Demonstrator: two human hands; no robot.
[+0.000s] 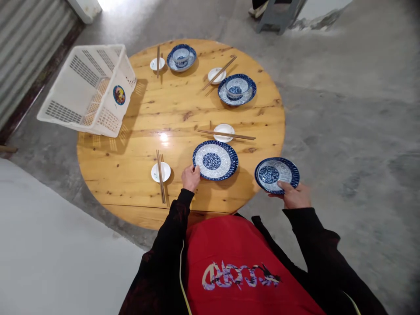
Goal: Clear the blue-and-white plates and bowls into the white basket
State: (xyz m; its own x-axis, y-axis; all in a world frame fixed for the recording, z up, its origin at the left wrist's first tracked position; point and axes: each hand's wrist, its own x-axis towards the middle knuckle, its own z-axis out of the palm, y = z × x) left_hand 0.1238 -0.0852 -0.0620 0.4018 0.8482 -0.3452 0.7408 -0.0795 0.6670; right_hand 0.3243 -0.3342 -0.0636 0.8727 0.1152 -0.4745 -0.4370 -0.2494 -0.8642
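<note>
Our round wooden table [173, 105], with a white basket [110, 98] at its far left.
One blue-rimmed plate [215, 161] is over the tabletop (touching or raised, we cannot tell), its rim pinched in our left hand [190, 178]; the other plate [271, 174], past the table's edge, is gripped in our right hand [298, 196], thumb on top. Beyond lies a white saucer [224, 128], chopsticks [244, 137] across it.

Left grip [190, 178] pinches the rim of a round blue-and-white ceramic plate [215, 160] on the round yellow wooden surface [157, 118], right grip [297, 195] clasps a round blue-rimmed patterned dish [269, 175]! Just left of the left grip, brown chopsticks [160, 177] cross a small white saucer [166, 172]; farther off, a white plastic basket [113, 103].
</note>
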